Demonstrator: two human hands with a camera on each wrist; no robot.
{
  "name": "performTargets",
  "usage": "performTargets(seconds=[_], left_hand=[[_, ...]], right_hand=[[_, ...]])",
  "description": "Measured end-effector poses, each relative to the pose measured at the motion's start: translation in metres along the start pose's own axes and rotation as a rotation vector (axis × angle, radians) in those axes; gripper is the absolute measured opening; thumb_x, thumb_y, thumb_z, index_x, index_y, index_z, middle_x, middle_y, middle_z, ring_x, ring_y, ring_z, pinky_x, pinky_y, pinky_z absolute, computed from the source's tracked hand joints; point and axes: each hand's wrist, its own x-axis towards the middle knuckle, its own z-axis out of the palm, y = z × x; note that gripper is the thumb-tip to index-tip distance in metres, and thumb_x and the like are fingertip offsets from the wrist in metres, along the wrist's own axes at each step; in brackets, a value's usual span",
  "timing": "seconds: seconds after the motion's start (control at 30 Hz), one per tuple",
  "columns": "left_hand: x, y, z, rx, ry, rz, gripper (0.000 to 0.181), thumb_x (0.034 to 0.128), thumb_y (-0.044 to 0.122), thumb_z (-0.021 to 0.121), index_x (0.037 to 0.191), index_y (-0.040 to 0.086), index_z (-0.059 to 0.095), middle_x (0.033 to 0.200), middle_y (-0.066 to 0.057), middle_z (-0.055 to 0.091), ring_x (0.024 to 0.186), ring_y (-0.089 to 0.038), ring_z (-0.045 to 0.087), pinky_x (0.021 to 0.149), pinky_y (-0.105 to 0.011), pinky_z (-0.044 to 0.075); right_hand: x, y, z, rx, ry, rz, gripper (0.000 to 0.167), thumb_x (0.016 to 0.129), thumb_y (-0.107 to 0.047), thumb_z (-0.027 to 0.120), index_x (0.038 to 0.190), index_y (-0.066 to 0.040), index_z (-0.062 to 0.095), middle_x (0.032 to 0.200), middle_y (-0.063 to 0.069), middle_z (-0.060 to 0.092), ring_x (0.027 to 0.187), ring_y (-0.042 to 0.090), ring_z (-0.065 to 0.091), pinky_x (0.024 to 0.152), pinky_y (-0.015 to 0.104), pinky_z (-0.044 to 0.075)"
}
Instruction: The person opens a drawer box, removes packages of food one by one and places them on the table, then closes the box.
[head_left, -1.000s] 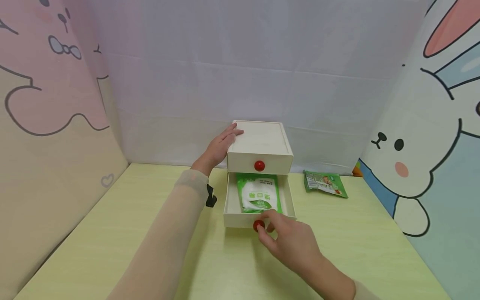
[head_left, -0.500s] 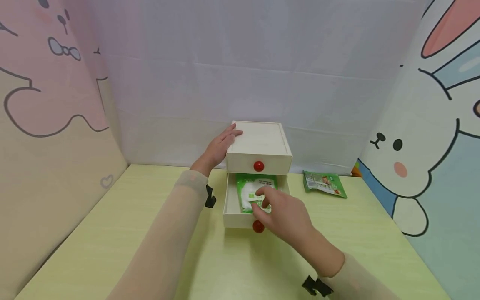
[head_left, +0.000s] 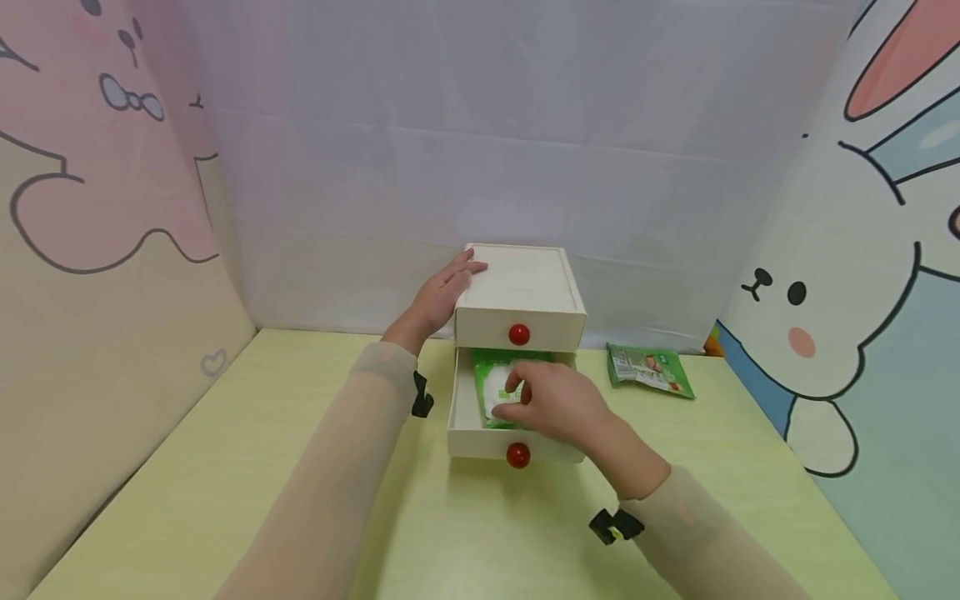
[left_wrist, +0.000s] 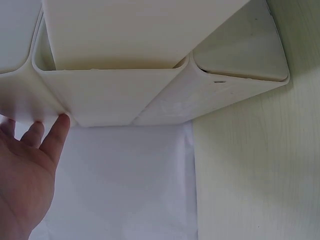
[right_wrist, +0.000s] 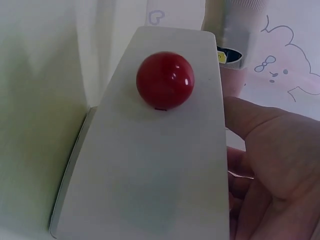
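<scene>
A white drawer cabinet (head_left: 525, 277) stands at the back of the table, its top drawer front (head_left: 487, 327) closed and bearing a red knob (head_left: 519, 334). Below that, a white drawer (head_left: 480, 444) is pulled out, and a green and white packet (head_left: 492, 388) lies inside it. My left hand (head_left: 441, 293) rests on the cabinet's upper left edge, fingers stretched along it. Over the packet hovers my right hand (head_left: 561, 402), thumb and forefinger apart and bent; whether it touches the packet is hidden. The right wrist view shows the drawer's red knob (right_wrist: 165, 80) beside that hand.
Another green packet (head_left: 651, 369) lies on the table to the right of the cabinet. A white cloth (head_left: 337, 167) hangs right behind the cabinet. In the left wrist view, a closed lower compartment (left_wrist: 242, 42) sits beyond the pulled-out drawer.
My right hand has let go of the lower drawer's red knob and moved up and forward over the packet in the drawer. The left hand stays on the cabinet.
</scene>
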Motion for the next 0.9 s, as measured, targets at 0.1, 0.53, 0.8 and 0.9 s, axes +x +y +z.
performTargets(seconds=[0.1, 0.53, 0.8, 0.9], left_hand=[[0.0, 0.001, 0.001, -0.003, 0.0, 0.002, 0.056, 0.1188, 0.045, 0.031, 0.164, 0.022, 0.054, 0.185, 0.013, 0.018, 0.174, -0.022, 0.012, 0.139, -0.062, 0.013], [-0.002, 0.001, 0.001, 0.004, 0.007, 0.003, 0.055, 0.1187, 0.043, 0.031, 0.163, 0.021, 0.055, 0.185, 0.013, 0.019, 0.174, -0.022, 0.013, 0.139, -0.062, 0.013], [0.0, -0.001, 0.001, 0.011, 0.009, 0.012, 0.056, 0.1184, 0.044, 0.03, 0.163, 0.022, 0.055, 0.184, 0.014, 0.019, 0.174, -0.022, 0.012, 0.139, -0.061, 0.014], [-0.001, 0.0, 0.001, 0.01, 0.007, 0.008, 0.055, 0.1183, 0.044, 0.03, 0.163, 0.022, 0.055, 0.184, 0.015, 0.018, 0.174, -0.021, 0.012, 0.139, -0.061, 0.014]], right_hand=[[0.004, 0.004, 0.0, 0.003, -0.027, -0.011, 0.036, 0.09, -0.05, 0.089, 0.104, -0.019, 0.076, 0.09, -0.007, 0.075, 0.079, 0.011, 0.064, 0.071, 0.031, 0.055], [0.01, 0.012, 0.006, 0.001, -0.113, -0.156, 0.022, 0.093, -0.041, 0.089, 0.096, -0.021, 0.081, 0.085, -0.012, 0.072, 0.079, 0.007, 0.06, 0.076, 0.029, 0.054], [0.011, 0.014, 0.003, -0.004, -0.145, -0.237, 0.014, 0.097, -0.032, 0.085, 0.1, -0.019, 0.082, 0.094, -0.011, 0.075, 0.085, 0.008, 0.061, 0.083, 0.029, 0.056], [0.011, 0.015, 0.004, -0.008, -0.145, -0.248, 0.011, 0.099, -0.031, 0.084, 0.101, -0.02, 0.083, 0.095, -0.011, 0.075, 0.086, 0.008, 0.063, 0.082, 0.029, 0.056]])
